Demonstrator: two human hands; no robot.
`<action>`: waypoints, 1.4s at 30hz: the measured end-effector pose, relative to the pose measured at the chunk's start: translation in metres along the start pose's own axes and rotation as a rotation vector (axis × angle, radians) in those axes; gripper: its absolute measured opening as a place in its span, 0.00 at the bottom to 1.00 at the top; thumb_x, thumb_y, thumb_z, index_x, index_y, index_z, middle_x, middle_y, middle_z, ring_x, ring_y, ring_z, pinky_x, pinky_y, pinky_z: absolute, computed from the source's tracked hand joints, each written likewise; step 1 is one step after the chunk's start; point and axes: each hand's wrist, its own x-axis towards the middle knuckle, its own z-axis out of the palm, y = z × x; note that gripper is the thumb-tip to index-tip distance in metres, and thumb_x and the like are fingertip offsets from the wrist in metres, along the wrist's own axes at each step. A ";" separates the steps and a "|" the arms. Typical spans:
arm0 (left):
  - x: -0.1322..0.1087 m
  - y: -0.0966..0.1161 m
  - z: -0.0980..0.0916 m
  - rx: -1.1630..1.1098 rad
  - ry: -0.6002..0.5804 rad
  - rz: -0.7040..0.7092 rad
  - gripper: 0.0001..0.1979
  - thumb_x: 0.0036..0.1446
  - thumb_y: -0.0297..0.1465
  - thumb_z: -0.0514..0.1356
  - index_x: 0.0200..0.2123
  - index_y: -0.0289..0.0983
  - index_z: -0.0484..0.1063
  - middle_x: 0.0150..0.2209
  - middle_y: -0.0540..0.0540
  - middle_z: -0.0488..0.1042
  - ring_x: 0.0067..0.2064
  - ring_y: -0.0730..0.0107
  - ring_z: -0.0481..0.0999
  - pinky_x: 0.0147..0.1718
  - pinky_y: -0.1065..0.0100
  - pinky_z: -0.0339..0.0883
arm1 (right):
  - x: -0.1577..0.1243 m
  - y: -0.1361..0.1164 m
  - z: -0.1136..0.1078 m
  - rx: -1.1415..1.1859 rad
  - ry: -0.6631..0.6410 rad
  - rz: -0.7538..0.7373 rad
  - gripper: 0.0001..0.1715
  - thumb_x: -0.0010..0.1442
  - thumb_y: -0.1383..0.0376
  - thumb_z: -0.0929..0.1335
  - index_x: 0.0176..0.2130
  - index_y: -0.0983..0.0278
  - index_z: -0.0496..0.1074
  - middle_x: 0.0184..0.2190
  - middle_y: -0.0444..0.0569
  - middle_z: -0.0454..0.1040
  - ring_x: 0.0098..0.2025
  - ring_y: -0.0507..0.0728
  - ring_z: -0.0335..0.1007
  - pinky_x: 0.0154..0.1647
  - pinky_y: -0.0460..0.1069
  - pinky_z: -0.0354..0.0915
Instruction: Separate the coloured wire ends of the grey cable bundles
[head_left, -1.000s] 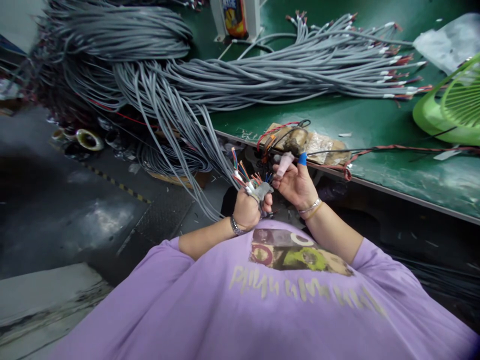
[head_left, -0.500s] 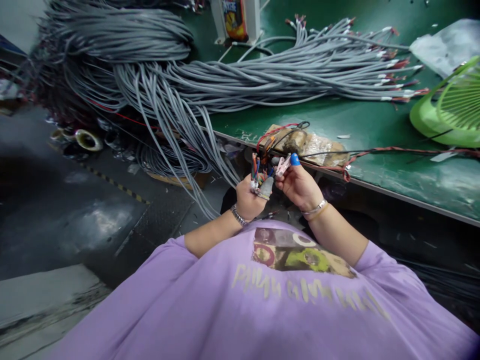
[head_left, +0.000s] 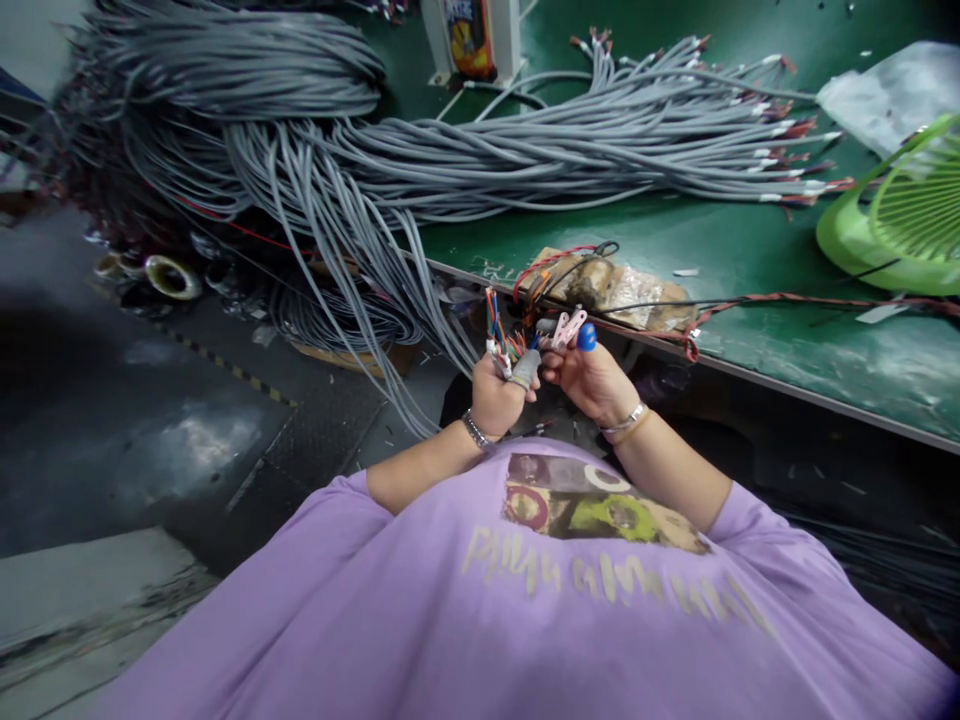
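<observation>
My left hand (head_left: 499, 400) is closed around the ends of several grey cables (head_left: 442, 310), which run down to it from the table. Thin coloured wires (head_left: 493, 318) with white sleeves fan out above its fingers. A grey finger cot (head_left: 527, 367) covers its thumb. Close beside it, my right hand (head_left: 591, 382) has its fingers curled in and a blue cot (head_left: 586, 337) on the thumb. A pink clip (head_left: 568, 328) sits between that thumb and fingers, near the wires. The tips of the right fingers are partly hidden.
Large bundles of grey cable (head_left: 510, 165) lie across the green table (head_left: 787, 345). A taped block (head_left: 626, 290) with red and black leads rests at its edge. A green fan (head_left: 892, 215) and a plastic bag (head_left: 892, 95) are at right. Rolls (head_left: 174, 277) stand on the floor.
The coloured wires in my left hand have tilted left and spread apart. My right thumb has moved slightly down beside the pink clip.
</observation>
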 end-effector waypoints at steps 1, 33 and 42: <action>-0.001 0.001 -0.001 0.000 0.000 -0.010 0.22 0.51 0.49 0.67 0.24 0.36 0.70 0.18 0.52 0.71 0.15 0.78 0.67 0.14 0.74 0.60 | -0.002 0.003 -0.001 -0.025 -0.023 0.005 0.31 0.38 0.47 0.82 0.33 0.63 0.73 0.28 0.41 0.72 0.26 0.47 0.60 0.28 0.45 0.62; -0.010 -0.012 -0.009 -0.084 -0.042 -0.067 0.22 0.49 0.50 0.69 0.33 0.36 0.72 0.21 0.51 0.75 0.17 0.77 0.70 0.15 0.74 0.59 | -0.010 0.018 -0.001 -0.080 0.020 -0.014 0.21 0.44 0.59 0.81 0.27 0.63 0.70 0.19 0.37 0.63 0.23 0.47 0.58 0.25 0.45 0.58; -0.006 -0.017 -0.016 -0.169 -0.214 -0.101 0.19 0.49 0.48 0.68 0.32 0.36 0.77 0.21 0.48 0.76 0.17 0.76 0.69 0.16 0.72 0.58 | -0.011 0.014 -0.002 -0.034 -0.054 0.071 0.22 0.44 0.58 0.81 0.27 0.63 0.68 0.20 0.38 0.66 0.23 0.47 0.60 0.25 0.43 0.60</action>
